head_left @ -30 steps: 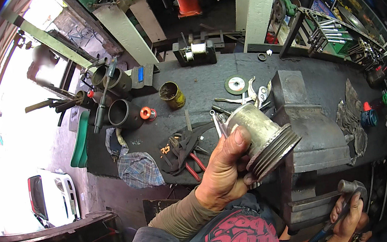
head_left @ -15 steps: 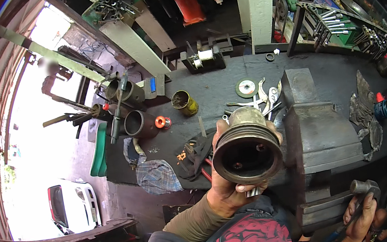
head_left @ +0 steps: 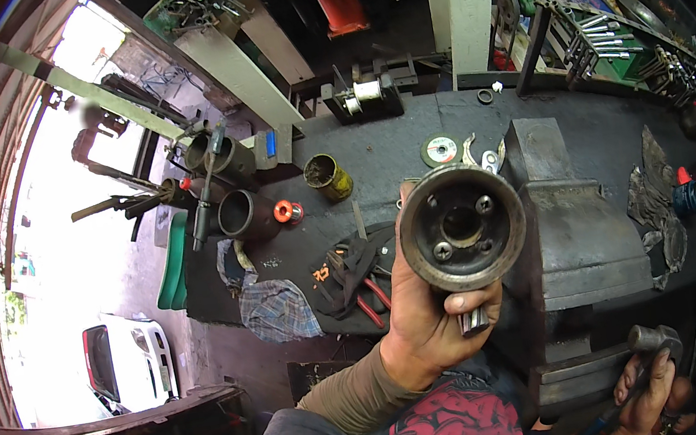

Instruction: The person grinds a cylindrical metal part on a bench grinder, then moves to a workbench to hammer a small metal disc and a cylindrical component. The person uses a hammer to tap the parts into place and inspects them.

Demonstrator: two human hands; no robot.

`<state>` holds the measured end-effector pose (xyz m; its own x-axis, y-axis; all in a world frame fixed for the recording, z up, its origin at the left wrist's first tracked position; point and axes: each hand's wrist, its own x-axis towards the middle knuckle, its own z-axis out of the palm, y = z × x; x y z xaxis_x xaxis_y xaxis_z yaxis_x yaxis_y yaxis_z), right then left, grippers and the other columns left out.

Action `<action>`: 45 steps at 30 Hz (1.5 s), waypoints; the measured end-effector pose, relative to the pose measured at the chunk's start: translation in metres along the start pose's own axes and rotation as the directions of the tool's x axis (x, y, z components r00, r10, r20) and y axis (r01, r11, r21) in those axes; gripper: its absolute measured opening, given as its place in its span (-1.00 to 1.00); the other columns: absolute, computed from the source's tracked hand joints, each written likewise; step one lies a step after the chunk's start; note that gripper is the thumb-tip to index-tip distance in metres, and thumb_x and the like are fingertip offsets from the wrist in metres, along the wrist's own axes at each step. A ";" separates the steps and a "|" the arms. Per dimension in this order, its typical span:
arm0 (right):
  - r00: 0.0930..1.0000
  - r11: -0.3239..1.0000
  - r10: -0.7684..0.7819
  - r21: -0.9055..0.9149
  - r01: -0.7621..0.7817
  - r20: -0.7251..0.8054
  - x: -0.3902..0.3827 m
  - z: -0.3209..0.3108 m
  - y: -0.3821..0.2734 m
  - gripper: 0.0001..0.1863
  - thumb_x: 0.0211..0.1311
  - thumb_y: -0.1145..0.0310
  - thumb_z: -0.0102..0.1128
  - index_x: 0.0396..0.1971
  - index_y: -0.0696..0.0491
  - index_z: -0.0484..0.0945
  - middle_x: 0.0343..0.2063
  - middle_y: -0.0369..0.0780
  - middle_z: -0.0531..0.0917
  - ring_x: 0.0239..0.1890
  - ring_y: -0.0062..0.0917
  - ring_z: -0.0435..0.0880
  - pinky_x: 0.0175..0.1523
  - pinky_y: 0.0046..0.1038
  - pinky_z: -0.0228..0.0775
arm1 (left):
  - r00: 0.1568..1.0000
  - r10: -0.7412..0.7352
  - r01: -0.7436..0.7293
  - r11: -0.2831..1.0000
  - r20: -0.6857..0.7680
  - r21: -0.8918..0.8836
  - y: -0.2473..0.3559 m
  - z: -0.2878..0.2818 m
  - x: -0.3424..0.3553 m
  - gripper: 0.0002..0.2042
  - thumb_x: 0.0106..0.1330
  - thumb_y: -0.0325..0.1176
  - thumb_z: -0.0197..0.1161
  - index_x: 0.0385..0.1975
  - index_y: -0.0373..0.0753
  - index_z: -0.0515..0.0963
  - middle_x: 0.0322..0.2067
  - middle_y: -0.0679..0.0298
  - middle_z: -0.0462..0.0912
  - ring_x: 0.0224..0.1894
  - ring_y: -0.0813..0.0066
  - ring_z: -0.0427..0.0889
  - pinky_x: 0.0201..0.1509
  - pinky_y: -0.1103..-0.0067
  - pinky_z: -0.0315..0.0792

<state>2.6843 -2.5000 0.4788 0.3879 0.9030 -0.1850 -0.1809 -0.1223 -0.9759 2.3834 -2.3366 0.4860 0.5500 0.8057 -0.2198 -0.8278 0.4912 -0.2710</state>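
My left hand point(head_left: 417, 328) is closed around a hollow, round metal housing point(head_left: 463, 256), its open end turned up toward me. Down inside it, two cross-slot screw heads and a dark central hole show. Under the thumb of the same hand sticks out the end of a short shiny metal rod point(head_left: 473, 323); the rest of it is hidden. At the lower right, my right hand point(head_left: 647, 396) grips a hammer point(head_left: 650, 340) near its head, below the bench edge and apart from the housing.
A big steel block point(head_left: 586, 233), perhaps a vise or anvil, stands right of the housing. Pliers point(head_left: 371, 308) lie on dark cloth to the left. Beyond are a cutting disc point(head_left: 439, 150), a yellow can point(head_left: 328, 177) and a wide metal cylinder point(head_left: 246, 217). Wrenches point(head_left: 603, 39) fill a rack.
My left hand has tilted the housing so its inside faces me more squarely, and moved it slightly right and up. The hammer in my right hand has barely moved.
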 end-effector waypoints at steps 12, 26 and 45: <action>0.993 0.998 -0.011 0.054 0.018 -0.116 -0.001 -0.020 0.025 -0.41 0.62 -0.08 -0.02 0.06 0.27 0.46 -0.56 -0.21 0.49 -0.77 -0.65 0.41 -0.77 -0.65 0.26 | 0.982 0.186 -0.186 0.964 0.016 0.191 -0.010 0.025 -0.001 -0.49 0.47 0.28 0.18 0.01 -0.06 0.64 -0.34 0.54 0.65 -0.66 0.91 0.22 -0.63 0.85 0.26; 0.984 0.998 -0.025 0.060 0.036 -0.178 -0.001 -0.024 0.032 -0.39 0.62 -0.07 -0.01 0.29 0.18 0.35 -0.48 -0.21 0.51 -0.72 -0.67 0.41 -0.75 -0.65 0.27 | 0.963 0.226 -0.259 0.929 0.147 0.263 -0.008 0.010 -0.005 -0.43 0.44 0.26 0.21 0.07 -0.16 0.63 -0.27 0.43 0.70 -0.57 0.89 0.39 -0.55 0.81 0.40; 0.984 1.000 0.008 0.011 -0.006 -0.180 -0.001 -0.019 0.025 -0.41 0.62 -0.10 -0.03 -0.10 0.26 0.47 -0.63 -0.23 0.46 -0.80 -0.65 0.37 -0.77 -0.66 0.22 | 0.964 0.267 -0.224 0.810 0.000 0.542 -0.005 0.008 -0.008 -0.56 0.28 0.20 0.44 -0.10 -0.01 0.63 -0.41 0.55 0.61 -0.51 0.78 0.39 -0.53 0.68 0.34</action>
<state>2.6967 -2.5115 0.4521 0.5427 0.8132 -0.2102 -0.1927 -0.1231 -0.9735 2.3824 -2.3433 0.4968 0.3089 0.9077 -0.2841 -0.8536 0.3963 0.3381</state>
